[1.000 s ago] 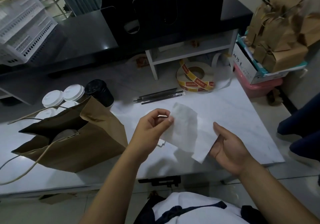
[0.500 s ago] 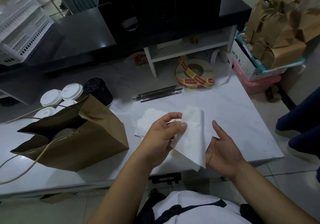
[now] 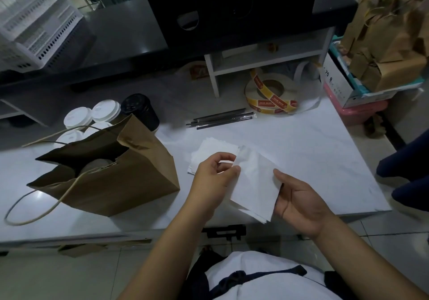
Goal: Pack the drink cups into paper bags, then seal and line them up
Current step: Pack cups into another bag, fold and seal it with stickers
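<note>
A white napkin is pinched by the left hand and gripped by the right hand above the bench.

I see bare tabletop right of the straws; the open paper bag and cups block the left.
</note>
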